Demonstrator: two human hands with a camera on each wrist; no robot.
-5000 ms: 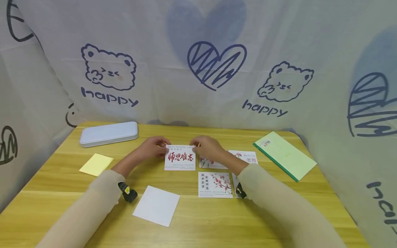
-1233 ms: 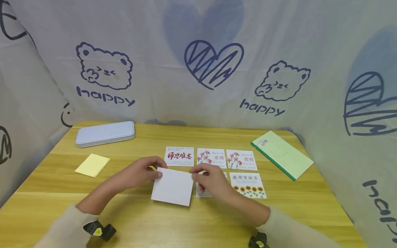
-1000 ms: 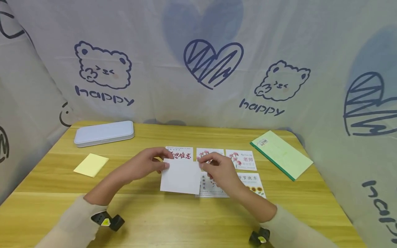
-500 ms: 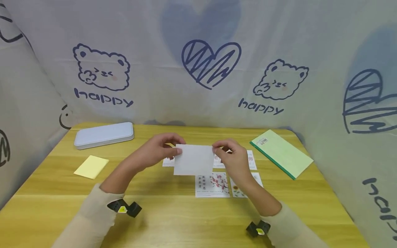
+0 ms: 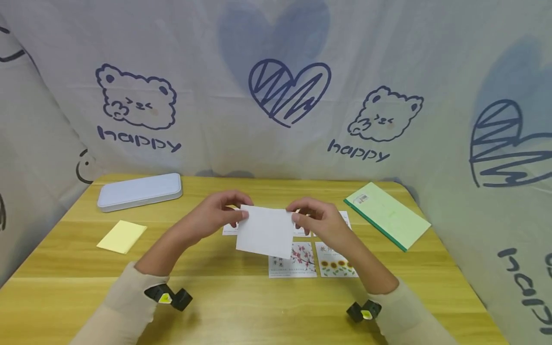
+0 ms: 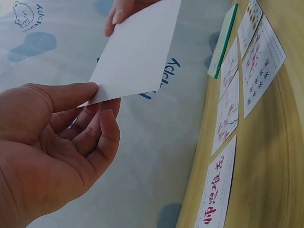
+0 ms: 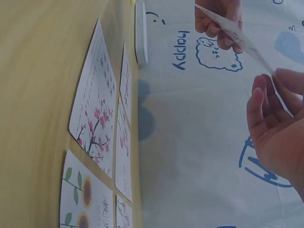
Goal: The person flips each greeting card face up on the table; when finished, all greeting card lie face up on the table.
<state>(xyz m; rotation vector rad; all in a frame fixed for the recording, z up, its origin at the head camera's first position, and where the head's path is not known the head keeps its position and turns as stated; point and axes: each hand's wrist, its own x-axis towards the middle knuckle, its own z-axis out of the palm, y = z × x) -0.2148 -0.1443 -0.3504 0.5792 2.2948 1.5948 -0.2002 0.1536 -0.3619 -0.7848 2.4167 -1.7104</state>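
Observation:
Both hands hold up a white card (image 5: 265,235) above the table, its blank side facing the head camera. The left hand (image 5: 213,218) pinches its upper left corner between thumb and fingers. At the upper right corner, the right hand (image 5: 323,223) pinches it the same way. Some faint print shows on the card's far side (image 7: 237,35) in the right wrist view. Below lie a blossom card (image 5: 302,261) and a sunflower card (image 5: 338,268). Behind them is a back row with a red-lettered card (image 6: 218,190) and two flower cards, partly hidden by the held card and hands.
A pale pencil case (image 5: 140,191) lies at the back left of the wooden table (image 5: 241,306). Nearer is a yellow paper pad (image 5: 122,236). A light green notebook (image 5: 388,215) lies at the right. A printed cloth (image 5: 207,120) hangs behind the table.
Five seconds ago both hands were at the red-lettered card, with the white card lying front left. They since lifted the white card, moving it rightward and away; lately it dipped and tilted slightly.

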